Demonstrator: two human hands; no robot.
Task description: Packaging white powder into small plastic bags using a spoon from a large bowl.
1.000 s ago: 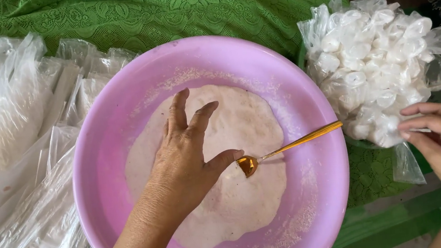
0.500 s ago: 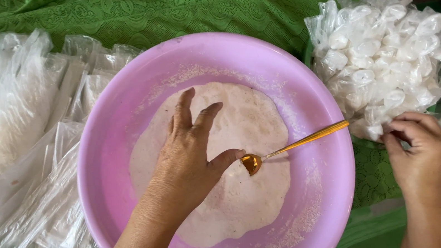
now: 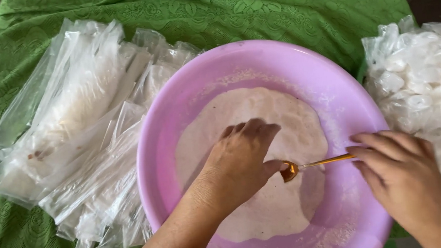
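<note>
Spoon point(image 3: 315, 164) — a thin gold-coloured one — lies across the right side of the pink basin point(image 3: 185, 111), its bowl sitting on the pale powder point(image 3: 241, 110) near the middle and its handle running out toward the rim. The right hand point(image 3: 400, 175) has its fingertips closed on the end of that handle. The left hand point(image 3: 241, 158) is inside the basin, fingers loosely curled and pressed down on the powder, thumb right beside the spoon's bowl; it's not gripping anything as far as I can see.

The powder makes a flat round heap in the bottom of the basin, with a dusting up the walls. Left of the basin there's a heap of long clear plastic bags point(image 3: 76, 136), some filled. On the right — a clear bag of small white lumps point(image 3: 434, 81), just beside the rim. Everything sits on a green patterned cloth point(image 3: 251, 8).
</note>
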